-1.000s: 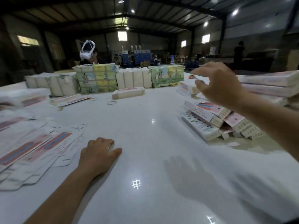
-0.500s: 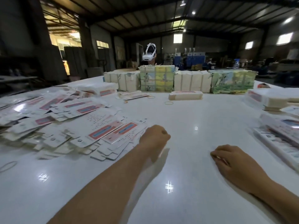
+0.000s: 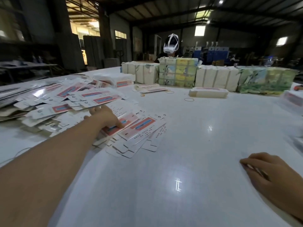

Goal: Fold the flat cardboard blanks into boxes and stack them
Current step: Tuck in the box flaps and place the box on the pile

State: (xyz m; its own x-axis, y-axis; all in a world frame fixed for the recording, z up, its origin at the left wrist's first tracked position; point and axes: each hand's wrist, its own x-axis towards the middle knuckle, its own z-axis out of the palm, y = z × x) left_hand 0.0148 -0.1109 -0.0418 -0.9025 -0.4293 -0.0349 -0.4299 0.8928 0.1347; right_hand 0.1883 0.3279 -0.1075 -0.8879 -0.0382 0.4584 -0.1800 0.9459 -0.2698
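Note:
A wide heap of flat white cardboard blanks (image 3: 68, 102) with red and blue panels covers the left of the white table (image 3: 188, 145). My left hand (image 3: 105, 117) reaches out over the near end of the heap. Its fingers lie stretched on the blanks and its thumb presses on a red and blue blank (image 3: 131, 123). My right hand (image 3: 270, 176) rests on the bare table at the lower right, fingers loosely curled, holding nothing. A blurred stack of folded boxes (image 3: 293, 99) shows at the right edge.
Wrapped bundles (image 3: 216, 77) line the far side of the table, with a short stack of blanks (image 3: 208, 93) in front of them. Rubber bands (image 3: 189, 99) lie loose nearby. A person wearing a white headset (image 3: 170, 45) sits behind the bundles.
My view has swung left toward the heap. My left hand has moved forward from a fist on the table onto the blanks. My right hand has come down and now rests on the table.

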